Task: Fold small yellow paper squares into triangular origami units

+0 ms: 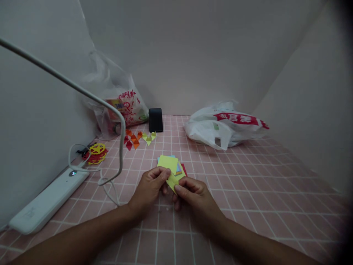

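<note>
Yellow paper [173, 180]: was held between both hands at the clock's centre, twelve being away from the person; its near end narrowed to a point toward six.
Left hand [149, 187]: sat at nine, its fingers narrow and pinching the paper's left side, thumb on top.
Right hand [194, 195]: sat at four, its thumb and fingers closed on the paper near the pointed end.
Paper pile [168, 163]: lay at twelve, just beyond the hands, a yellow square uppermost, with blue and red edges showing beneath; whether the held paper touched it could not be told.
Folded pieces [135, 140]: lay near eleven in a loose group, red, orange and pale yellow, each with pointed corners.
Phone [156, 120]: was dark-faced, between eleven and twelve, close to the wall [176, 55].
Left bag [132, 106]: stood at eleven, see-through plastic with red print.
Right bag [204, 127]: slumped between one and two, white plastic with a red band.
Cutouts [97, 149]: lay between nine and ten, yellow over red.
White box [52, 200]: stretched along the table [248, 187] between eight and nine.
Cord [121, 143]: looped at ten, pale and bent.
</note>
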A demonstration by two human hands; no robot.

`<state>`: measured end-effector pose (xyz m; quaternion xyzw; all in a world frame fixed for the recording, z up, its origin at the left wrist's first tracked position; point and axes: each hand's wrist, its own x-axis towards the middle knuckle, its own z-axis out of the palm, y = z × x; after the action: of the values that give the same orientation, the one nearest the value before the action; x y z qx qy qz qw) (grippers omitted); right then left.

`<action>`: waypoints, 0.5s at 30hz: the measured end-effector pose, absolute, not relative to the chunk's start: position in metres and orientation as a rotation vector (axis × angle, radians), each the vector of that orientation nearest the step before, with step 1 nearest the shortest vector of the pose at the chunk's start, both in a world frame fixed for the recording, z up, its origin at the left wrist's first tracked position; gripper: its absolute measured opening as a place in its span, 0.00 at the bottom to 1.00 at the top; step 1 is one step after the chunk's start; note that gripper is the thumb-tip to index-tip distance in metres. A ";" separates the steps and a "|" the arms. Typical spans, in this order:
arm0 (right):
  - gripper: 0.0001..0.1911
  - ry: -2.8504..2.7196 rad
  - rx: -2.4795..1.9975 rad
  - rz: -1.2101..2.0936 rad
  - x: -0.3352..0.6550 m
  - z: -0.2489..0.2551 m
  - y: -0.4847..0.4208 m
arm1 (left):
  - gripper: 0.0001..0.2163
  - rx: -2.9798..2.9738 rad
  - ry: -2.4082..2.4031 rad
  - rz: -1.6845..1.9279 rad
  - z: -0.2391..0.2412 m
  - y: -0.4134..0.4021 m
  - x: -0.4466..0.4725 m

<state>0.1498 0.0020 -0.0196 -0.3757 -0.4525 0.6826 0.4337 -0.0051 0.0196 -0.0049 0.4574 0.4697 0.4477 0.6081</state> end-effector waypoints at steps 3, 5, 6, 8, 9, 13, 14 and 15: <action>0.15 -1.117 -0.944 1.656 0.150 -0.019 0.003 | 0.13 1.056 1.059 0.997 -0.006 0.020 -0.004; 0.16 -1.128 -0.943 1.640 0.150 -0.017 0.004 | 0.12 1.084 1.064 0.969 -0.006 0.020 -0.004; 0.16 -1.143 -0.943 1.628 0.150 -0.017 0.004 | 0.12 1.107 1.074 0.960 -0.005 0.020 -0.004; 0.16 -1.173 -0.950 1.589 0.150 -0.015 0.004 | 0.13 1.159 1.097 0.947 -0.003 0.020 -0.005; 0.15 -1.175 -0.955 1.565 0.151 -0.014 0.005 | 0.12 1.181 1.107 0.938 -0.002 0.020 -0.006; 0.13 -1.162 -0.998 1.519 0.154 -0.012 0.009 | 0.13 1.229 1.103 0.877 -0.001 0.019 -0.006; 0.13 -1.162 -1.008 1.512 0.154 -0.012 0.010 | 0.12 1.216 1.091 0.878 -0.001 0.019 -0.005; 0.13 -1.163 -1.015 1.506 0.154 -0.012 0.010 | 0.12 1.193 1.075 0.890 -0.002 0.019 -0.005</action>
<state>0.1543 0.0104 -0.0124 -0.4148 -0.4753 0.6152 0.4728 -0.0048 0.0193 -0.0021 0.5163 0.4651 0.3851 0.6072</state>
